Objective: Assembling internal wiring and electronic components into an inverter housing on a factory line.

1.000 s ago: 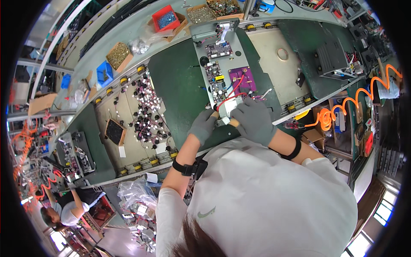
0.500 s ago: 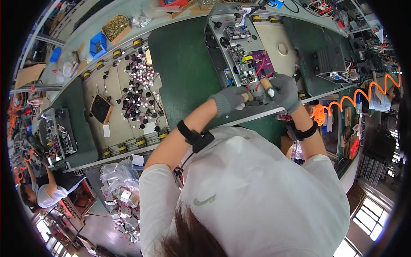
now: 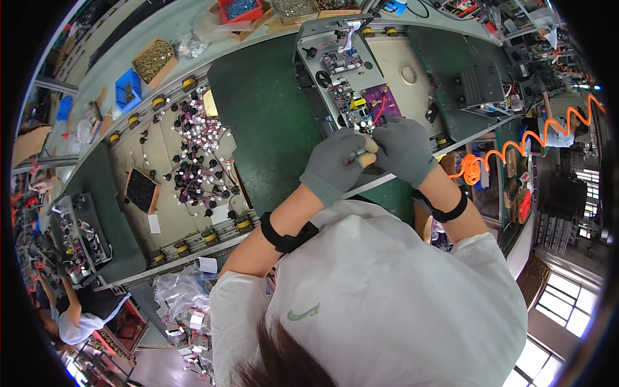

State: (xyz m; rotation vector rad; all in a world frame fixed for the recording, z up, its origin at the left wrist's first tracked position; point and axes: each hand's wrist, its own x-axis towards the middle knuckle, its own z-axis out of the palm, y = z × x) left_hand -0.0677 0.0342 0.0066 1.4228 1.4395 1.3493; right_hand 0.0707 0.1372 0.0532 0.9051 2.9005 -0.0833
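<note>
My left hand (image 3: 336, 161), in a grey glove with bare fingertips, is curled at the near end of an open metal equipment case (image 3: 353, 74). Its thumb and fingers pinch together, and whatever lies between them is too small to make out. Close against it, my right hand (image 3: 406, 147), gloved too, has its fingers bent inward toward the left fingertips; they are mostly hidden. Inside the case are a purple circuit board (image 3: 390, 102) with a red wire (image 3: 380, 106) and a board with yellow parts (image 3: 353, 103). My hands cover the case's near end.
Black connectors with wires (image 3: 200, 155) are heaped on the line at left, near a box of black parts (image 3: 142, 190). Bins of screws (image 3: 155, 62) stand along the far shelf. Another case (image 3: 480, 87) sits at right; an orange coiled hose (image 3: 474, 168) hangs near my right arm.
My hands have come together, the left turning more palm-up. The right fingers, earlier visible in a pinch, are now mostly hidden. The whole view has shifted, with the case appearing farther left.
</note>
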